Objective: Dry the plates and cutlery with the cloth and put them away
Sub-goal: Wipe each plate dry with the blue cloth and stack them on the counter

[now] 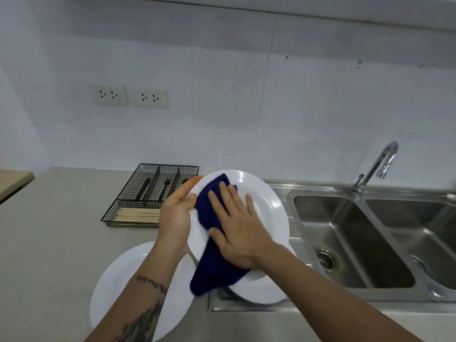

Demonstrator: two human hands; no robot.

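Observation:
A white plate [269, 206] is tilted up above the counter. My left hand [176, 213] grips its left rim, thumb on the face. My right hand [237, 228] lies flat with straight fingers on a dark blue cloth [212, 267], pressing it against the plate's face. The cloth hangs down below the plate. A second white plate [113, 287] lies flat on the counter beneath my left forearm. Another white plate [261, 290] sits on the sink's drainboard under the held one. Black cutlery [165, 186] lies in a wire tray.
The black wire cutlery tray [128, 206] stands on the grey counter at the left, with wooden chopsticks [138, 214] in its front section. A double steel sink [345, 233] with a faucet [380, 164] lies to the right. Wall sockets [128, 96] sit above.

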